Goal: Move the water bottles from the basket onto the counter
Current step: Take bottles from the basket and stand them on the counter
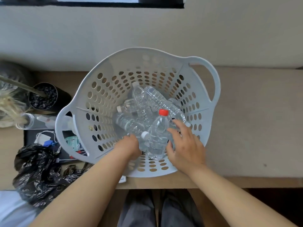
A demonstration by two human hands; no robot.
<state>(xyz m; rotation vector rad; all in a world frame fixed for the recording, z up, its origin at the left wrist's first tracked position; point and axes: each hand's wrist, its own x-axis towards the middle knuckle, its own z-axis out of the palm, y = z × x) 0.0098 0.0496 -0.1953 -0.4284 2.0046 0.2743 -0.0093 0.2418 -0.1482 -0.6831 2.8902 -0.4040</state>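
A pale grey perforated basket (105,89) with two handles stands on the beige counter (246,122). Several clear water bottles lie piled in its bottom. One bottle with a red cap (158,138) leans upright at the front of the pile. A white-capped bottle (131,126) lies to its left, cap toward me. My right hand (186,146) is inside the basket with fingers spread, thumb and fingertips touching the right side of the red-capped bottle. My left hand (131,147) reaches down beside the white-capped bottle; its fingertips are hidden under the bottles.
Left of the basket are a black pot of dark pebbles (43,97), a glass bottle lying flat (32,121), a black tray with small items (31,136) and a crumpled black plastic bag (37,174). A wall rises behind the counter. The counter's front edge runs just below the basket.
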